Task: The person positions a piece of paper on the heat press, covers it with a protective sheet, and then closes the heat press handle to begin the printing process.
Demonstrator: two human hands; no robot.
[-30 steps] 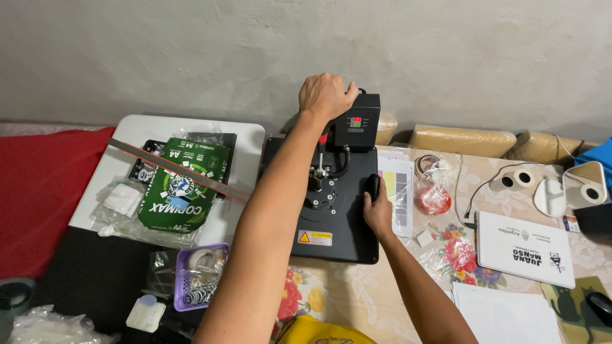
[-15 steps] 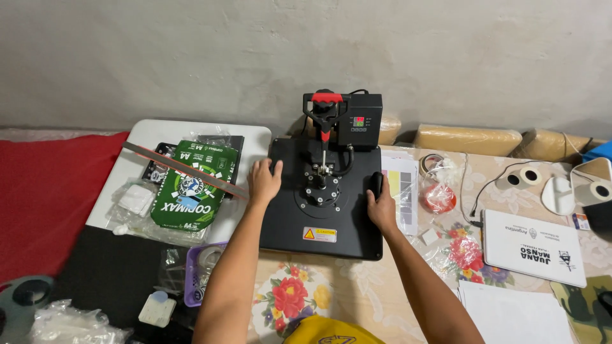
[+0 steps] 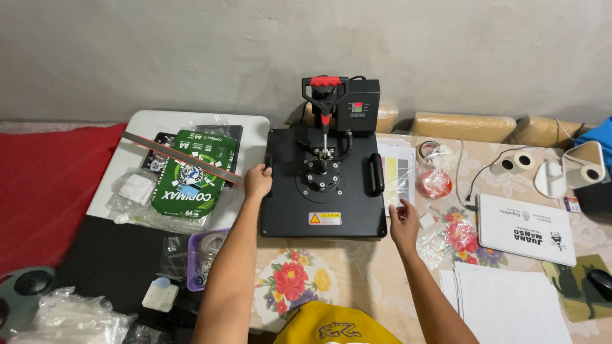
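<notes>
From the head camera, a flat black heat press with a red-gripped lever (image 3: 324,181) sits mid-surface, its long axis running from 12 to 6 o'clock. The left hand (image 3: 257,181) touches its left edge at 9 o'clock, fingers curled narrow on the plate rim. The right hand (image 3: 403,221) lies at 4 o'clock just beside the corner, fingers loosely spread, holding nothing, by a printed paper sheet (image 3: 398,173).

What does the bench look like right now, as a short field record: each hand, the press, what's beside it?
left hand: on the left edge of the heat press
right hand: open, at the press's right front corner, over a printed sheet
press: closed, red-topped lever upright
left of press: green paper pack, metal ruler
</notes>
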